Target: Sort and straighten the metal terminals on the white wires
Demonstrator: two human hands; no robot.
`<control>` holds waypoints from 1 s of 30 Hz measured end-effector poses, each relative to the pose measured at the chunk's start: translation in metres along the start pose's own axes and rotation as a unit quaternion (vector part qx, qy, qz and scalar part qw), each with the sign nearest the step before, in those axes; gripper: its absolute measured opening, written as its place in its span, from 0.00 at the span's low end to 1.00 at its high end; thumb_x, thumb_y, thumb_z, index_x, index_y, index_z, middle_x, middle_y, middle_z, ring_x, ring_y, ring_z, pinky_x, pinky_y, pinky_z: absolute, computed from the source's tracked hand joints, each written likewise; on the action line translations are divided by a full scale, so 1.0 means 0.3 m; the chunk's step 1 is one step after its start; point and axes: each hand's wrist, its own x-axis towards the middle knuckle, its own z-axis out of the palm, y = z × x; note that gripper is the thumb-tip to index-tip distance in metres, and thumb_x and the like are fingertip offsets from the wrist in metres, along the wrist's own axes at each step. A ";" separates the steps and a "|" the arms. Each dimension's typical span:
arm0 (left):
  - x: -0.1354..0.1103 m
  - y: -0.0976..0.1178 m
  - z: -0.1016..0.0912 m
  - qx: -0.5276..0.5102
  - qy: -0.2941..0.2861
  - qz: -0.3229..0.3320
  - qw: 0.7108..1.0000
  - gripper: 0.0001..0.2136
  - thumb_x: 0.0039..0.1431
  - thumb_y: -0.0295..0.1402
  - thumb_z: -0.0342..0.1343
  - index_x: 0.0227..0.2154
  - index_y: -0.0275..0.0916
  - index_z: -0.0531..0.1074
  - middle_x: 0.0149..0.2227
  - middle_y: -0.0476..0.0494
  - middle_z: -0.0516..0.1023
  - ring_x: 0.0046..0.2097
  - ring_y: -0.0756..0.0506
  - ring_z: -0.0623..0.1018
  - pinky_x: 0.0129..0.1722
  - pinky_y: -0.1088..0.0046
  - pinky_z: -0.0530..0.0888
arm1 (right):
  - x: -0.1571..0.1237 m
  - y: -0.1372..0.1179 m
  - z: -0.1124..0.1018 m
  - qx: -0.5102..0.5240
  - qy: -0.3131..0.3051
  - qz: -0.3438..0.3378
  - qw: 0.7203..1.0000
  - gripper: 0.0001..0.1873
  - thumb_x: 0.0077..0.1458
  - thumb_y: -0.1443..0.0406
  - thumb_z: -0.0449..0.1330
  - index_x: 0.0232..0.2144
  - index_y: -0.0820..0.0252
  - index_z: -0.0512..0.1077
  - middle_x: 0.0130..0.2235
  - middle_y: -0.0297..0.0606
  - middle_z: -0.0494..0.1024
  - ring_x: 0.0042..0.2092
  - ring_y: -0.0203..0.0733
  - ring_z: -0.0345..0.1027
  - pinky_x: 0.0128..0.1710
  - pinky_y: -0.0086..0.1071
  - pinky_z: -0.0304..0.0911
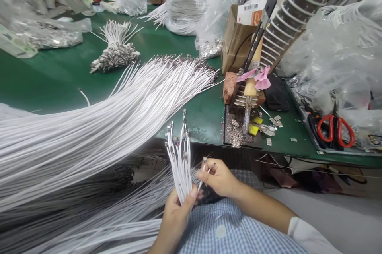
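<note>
A bundle of white cables (182, 174) with small metal connectors at their tips stands upright in my left hand (178, 210), whose fingers wrap round it. Just to the right, my right hand (219, 178) pinches the end of a white cable (204, 166) with a metal connector on top. A second, dark-tipped end shows between those fingers. Both hands are above my lap, in front of the table edge. Beyond them a large heap of white cables (143, 95) lies across the table, its dark-tipped ends pointing right.
On the green table (203, 117) a soldering iron (250, 87) stands in its holder, beside a ribbed extraction hose (294, 11). Red-handled scissors (336, 128) lie in a tray at right. A cardboard box (234, 43), bagged cables (186, 7) and another cable bundle (115, 47) stand farther back.
</note>
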 end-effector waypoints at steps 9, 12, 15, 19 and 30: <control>0.014 -0.004 0.026 -0.083 0.013 0.016 0.996 0.10 0.53 0.39 0.58 0.36 0.41 0.70 0.20 0.55 0.69 0.23 0.53 0.66 0.25 0.81 0.64 | 0.006 0.015 -0.013 -0.033 0.018 -0.036 0.999 0.22 0.46 0.51 0.62 0.19 0.62 0.60 0.20 0.27 0.59 0.22 0.29 0.50 0.21 0.25 0.48; 0.004 -0.004 0.034 -0.070 -0.002 0.000 0.998 0.12 0.55 0.43 0.55 0.33 0.39 0.70 0.13 0.58 0.61 0.17 0.54 0.60 0.19 0.80 0.59 | 0.012 0.021 -0.012 0.012 0.000 -0.001 1.000 0.21 0.44 0.52 0.64 0.26 0.62 0.63 0.23 0.28 0.64 0.22 0.29 0.55 0.21 0.24 0.51; -0.003 -0.007 0.035 -0.055 -0.035 -0.014 0.998 0.12 0.54 0.42 0.55 0.33 0.38 0.70 0.14 0.55 0.64 0.19 0.53 0.63 0.22 0.78 0.61 | 0.016 0.019 -0.009 0.027 0.003 0.017 0.999 0.22 0.42 0.51 0.64 0.29 0.62 0.64 0.23 0.29 0.66 0.22 0.31 0.59 0.22 0.25 0.54; -0.004 -0.007 0.035 -0.050 -0.015 -0.004 0.999 0.08 0.53 0.37 0.58 0.32 0.38 0.70 0.23 0.51 0.71 0.27 0.51 0.68 0.29 0.77 0.65 | 0.015 0.001 -0.009 -0.018 0.009 0.005 1.000 0.21 0.46 0.50 0.60 0.23 0.63 0.63 0.21 0.31 0.67 0.23 0.32 0.60 0.22 0.25 0.56; 0.013 0.005 0.041 -0.053 0.005 0.026 0.998 0.08 0.56 0.36 0.55 0.26 0.39 0.66 0.22 0.53 0.67 0.26 0.51 0.65 0.28 0.76 0.63 | 0.001 -0.003 -0.019 -0.013 0.024 -0.001 1.000 0.20 0.44 0.51 0.61 0.20 0.62 0.62 0.21 0.29 0.61 0.23 0.30 0.52 0.23 0.25 0.52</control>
